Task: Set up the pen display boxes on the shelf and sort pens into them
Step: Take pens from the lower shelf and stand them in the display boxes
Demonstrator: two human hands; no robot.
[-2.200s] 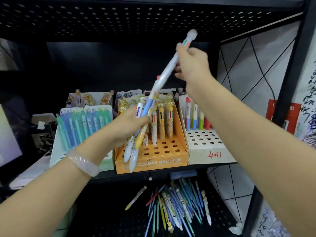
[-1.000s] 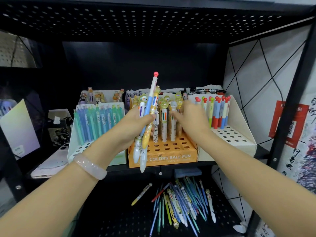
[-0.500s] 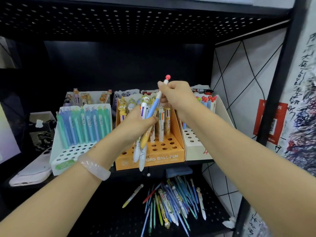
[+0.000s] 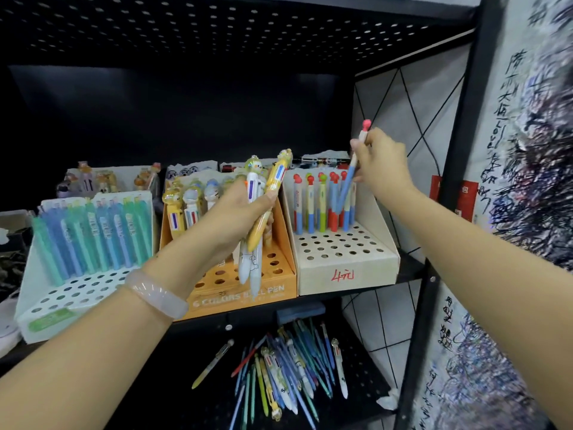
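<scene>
Your right hand (image 4: 383,162) pinches a blue red-capped pen (image 4: 350,178), its tip among matching pens in the cream perforated box (image 4: 347,262). Your left hand (image 4: 231,218) grips a bundle of character pens (image 4: 260,212) before the orange cardboard box (image 4: 217,293). Below your hands, loose pens (image 4: 285,367) litter the black perforated metal shelf (image 4: 173,392).

The right hand (image 4: 383,162) now reaches over the cream display box (image 4: 347,265) on the right, away from the bundle it touched half a second ago, and pinches the red-topped blue pen (image 4: 348,181) drawn from it. The left hand (image 4: 229,218) holds a smaller bundle of cartoon pens (image 4: 260,218).
</scene>
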